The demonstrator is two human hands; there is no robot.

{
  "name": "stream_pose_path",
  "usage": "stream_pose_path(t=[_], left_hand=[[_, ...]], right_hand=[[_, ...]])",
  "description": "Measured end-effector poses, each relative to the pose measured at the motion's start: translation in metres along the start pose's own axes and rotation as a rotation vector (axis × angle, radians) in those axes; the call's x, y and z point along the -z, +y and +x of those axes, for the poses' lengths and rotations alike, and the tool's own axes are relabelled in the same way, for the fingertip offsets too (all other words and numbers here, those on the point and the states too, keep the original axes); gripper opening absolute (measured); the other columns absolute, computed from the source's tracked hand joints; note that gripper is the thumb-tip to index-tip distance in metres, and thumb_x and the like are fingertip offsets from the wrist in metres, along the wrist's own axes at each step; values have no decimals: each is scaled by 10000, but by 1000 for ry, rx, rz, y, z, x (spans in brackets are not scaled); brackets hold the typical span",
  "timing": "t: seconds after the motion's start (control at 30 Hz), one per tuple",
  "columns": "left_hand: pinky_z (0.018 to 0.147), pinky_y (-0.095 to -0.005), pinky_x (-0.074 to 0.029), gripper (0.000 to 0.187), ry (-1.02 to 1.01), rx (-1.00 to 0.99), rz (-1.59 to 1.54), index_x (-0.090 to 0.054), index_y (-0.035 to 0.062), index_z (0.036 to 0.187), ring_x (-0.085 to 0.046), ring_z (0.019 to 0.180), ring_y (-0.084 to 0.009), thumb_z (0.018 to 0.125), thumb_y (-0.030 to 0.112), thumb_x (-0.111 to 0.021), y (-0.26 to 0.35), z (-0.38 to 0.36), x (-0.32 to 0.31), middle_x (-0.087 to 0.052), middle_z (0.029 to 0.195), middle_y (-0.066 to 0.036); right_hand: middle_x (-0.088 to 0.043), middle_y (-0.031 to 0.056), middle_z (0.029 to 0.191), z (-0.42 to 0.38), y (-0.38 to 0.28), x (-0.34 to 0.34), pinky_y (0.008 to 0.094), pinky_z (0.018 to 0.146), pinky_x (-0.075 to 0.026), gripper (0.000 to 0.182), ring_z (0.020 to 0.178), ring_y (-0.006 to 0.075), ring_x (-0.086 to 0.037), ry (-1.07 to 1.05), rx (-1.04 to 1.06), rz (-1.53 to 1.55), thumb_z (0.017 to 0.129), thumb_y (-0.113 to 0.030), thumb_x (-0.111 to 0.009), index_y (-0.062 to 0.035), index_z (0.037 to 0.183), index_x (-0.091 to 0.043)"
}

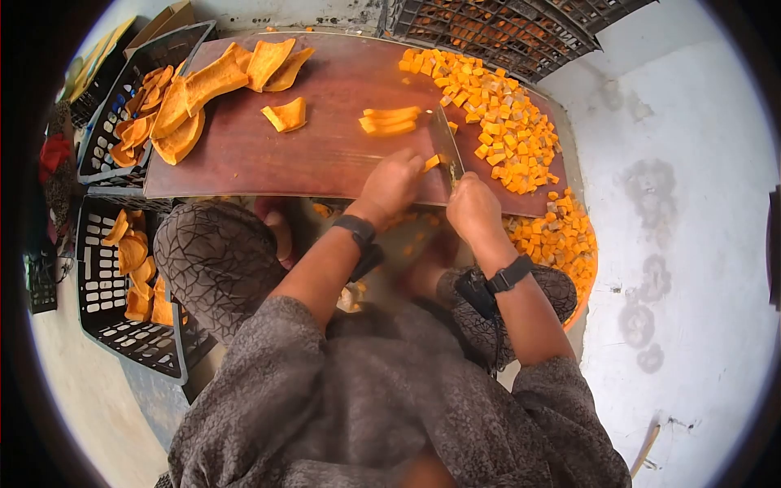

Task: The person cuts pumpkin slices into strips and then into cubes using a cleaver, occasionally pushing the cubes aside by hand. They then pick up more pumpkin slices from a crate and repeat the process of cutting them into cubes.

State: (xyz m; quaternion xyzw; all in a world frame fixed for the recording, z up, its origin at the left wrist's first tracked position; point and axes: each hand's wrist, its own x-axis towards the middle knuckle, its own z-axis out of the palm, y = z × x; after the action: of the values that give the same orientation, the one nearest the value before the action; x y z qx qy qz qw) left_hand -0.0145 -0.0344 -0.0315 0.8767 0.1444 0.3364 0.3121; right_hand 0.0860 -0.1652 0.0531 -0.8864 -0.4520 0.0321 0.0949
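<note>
Orange strip (432, 163) is sitting under the knife (446, 140) at the near edge of a reddish-brown board (325, 159), right of centre. The left hand (392, 187) is curling its fingers together, clamping the strip's left end. The right hand (475, 211) is closing tightly round the knife's handle, its blade pointing towards the far side and touching the strip's right end or lying just beside it; the exact contact is too small to tell.

Just left of the blade, a few stacked strips (389, 122) are lying on the board, and further left a short slab (285, 115) is resting alone. Over at the far left, long curved slabs (213, 85) are piling up and overhanging the board's edge. On the right, a heap of orange cubes (504, 122) is spreading along the board, while more cubes (553, 236) are filling an orange tub (589, 291) off the near right corner. Black crates (175, 346) of curved orange pieces (135, 254) are standing at the left.
</note>
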Motion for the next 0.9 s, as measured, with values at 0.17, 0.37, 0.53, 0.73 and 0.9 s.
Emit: stream_pose_path(t=[0.17, 0.37, 0.53, 0.73, 0.9], left_hand=[[790, -454, -497, 128, 24, 32, 31, -560, 26, 878, -579, 891, -399, 755, -12, -559, 0, -2, 0, -559, 896, -174], [798, -459, -496, 121, 7, 19, 18, -551, 28, 879, -578, 893, -404, 765, -12, -548, 1, 1, -1, -560, 895, -182], [814, -463, -496, 150, -45, 11, 27, -558, 29, 905, -576, 907, -409, 766, -26, -545, -2, 2, 1, -560, 917, -183], [806, -466, -503, 167, -36, 32, -22, -570, 34, 916, -582, 907, -410, 765, -35, -549, 1, 2, 3, -563, 934, -181], [794, -456, -508, 174, -34, 30, -35, -591, 44, 957, -586, 917, -410, 791, -3, -571, -1, 2, -2, -569, 943, -179]], right_hand=[[-659, 292, 825, -2, -8, 5, 507, 758, -512, 157, 843, 449, -654, -34, -35, -13, 878, -103, -545, 49, 909, -571], [-656, 300, 834, -5, 3, 10, 513, 771, -507, 158, 860, 452, -651, -60, -71, 27, 888, -95, -529, 51, 931, -570], [-656, 299, 851, 24, 2, -10, 508, 782, -508, 180, 882, 458, -643, 21, -90, 14, 914, -123, -513, 47, 928, -572], [-645, 302, 846, 13, 10, 18, 510, 754, -504, 208, 846, 478, -630, 27, -1, 25, 928, -146, -516, 56, 915, -560], [-621, 322, 802, -16, 0, 25, 526, 721, -485, 230, 828, 488, -621, 2, -58, 124, 941, -172, -538, 55, 901, -551]])
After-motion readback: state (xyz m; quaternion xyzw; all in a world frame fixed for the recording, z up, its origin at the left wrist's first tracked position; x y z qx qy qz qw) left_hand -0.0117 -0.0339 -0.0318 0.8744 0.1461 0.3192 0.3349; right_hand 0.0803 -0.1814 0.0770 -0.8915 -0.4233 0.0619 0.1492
